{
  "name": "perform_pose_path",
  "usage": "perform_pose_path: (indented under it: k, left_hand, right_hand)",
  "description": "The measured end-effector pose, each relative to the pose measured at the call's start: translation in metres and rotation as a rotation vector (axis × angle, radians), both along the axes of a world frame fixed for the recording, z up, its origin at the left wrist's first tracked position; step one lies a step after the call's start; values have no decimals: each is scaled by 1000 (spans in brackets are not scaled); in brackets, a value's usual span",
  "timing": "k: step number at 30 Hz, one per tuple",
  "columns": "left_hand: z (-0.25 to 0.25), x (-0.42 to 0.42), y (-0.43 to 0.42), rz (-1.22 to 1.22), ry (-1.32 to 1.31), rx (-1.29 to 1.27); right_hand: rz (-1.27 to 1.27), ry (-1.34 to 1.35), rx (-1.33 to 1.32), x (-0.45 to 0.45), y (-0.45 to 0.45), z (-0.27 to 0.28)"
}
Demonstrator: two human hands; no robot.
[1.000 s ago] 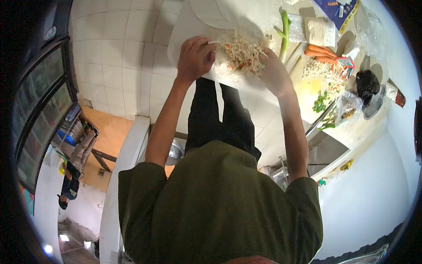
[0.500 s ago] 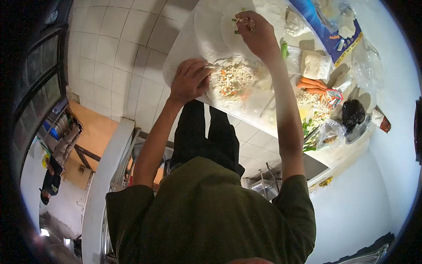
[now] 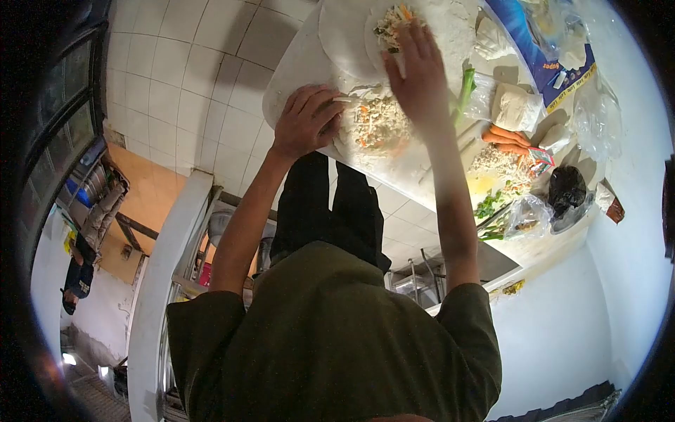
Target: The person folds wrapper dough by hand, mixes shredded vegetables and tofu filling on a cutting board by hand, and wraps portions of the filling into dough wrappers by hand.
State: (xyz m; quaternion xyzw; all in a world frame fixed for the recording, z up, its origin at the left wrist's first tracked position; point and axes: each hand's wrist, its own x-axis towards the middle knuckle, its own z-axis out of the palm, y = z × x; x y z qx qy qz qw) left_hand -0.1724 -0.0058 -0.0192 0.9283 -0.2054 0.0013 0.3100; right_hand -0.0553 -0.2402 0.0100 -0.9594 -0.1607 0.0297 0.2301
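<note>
My left hand (image 3: 306, 123) is at the near left edge of the white table, fingers curled beside a heap of shredded filling (image 3: 376, 121) with orange bits. A pale, narrow piece shows at its fingertips; I cannot make out what it is. My right hand (image 3: 416, 74), slightly blurred, is palm down with its fingers stretched out. It hovers over or touches a smaller mound of filling (image 3: 392, 27). That mound lies on a thin round white wrapper (image 3: 373, 53), which overlaps another wrapper (image 3: 341, 35) to its left.
To the right lie a green stalk (image 3: 467, 88), a wrapped white block (image 3: 515, 107), carrots (image 3: 508, 137), more shredded vegetables (image 3: 492, 163), leafy greens (image 3: 492, 204) and a black plastic bag (image 3: 566, 184). A blue printed packet (image 3: 524, 35) lies behind. Another person (image 3: 79, 274) is far left.
My right hand has opened and let go of its handful of filling, which now lies on the wrapper. It has drawn slightly nearer to me. The left hand stays nearly in place.
</note>
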Motion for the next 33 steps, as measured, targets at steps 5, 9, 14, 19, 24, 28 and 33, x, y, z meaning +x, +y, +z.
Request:
perform_pose_path:
  k: [5, 9, 14, 19, 24, 28, 33]
  left_hand:
    - [2, 3, -3, 13, -18, 14]
    - [0, 0, -2, 17, -35, 26]
    - [-1, -1, -2, 18, -28, -16]
    - [5, 3, -3, 1, -29, -20]
    - [-4, 0, -1, 8, -84, -10]
    - [-5, 1, 0, -20, -57, 10]
    - [-3, 1, -2, -12, -113, -1]
  right_hand:
    - [86, -28, -63, -11, 16, -9]
    - [77, -42, -122, -16, 7, -7]
    - [18, 18, -29, -18, -9, -9]
    - [6, 61, 60, -23, 6, -12]
    - [-127, 17, 146, -45, -16, 11]
    - [-100, 108, 84, -108, -31, 23]
    - [214, 209, -7, -155, -10, 13]
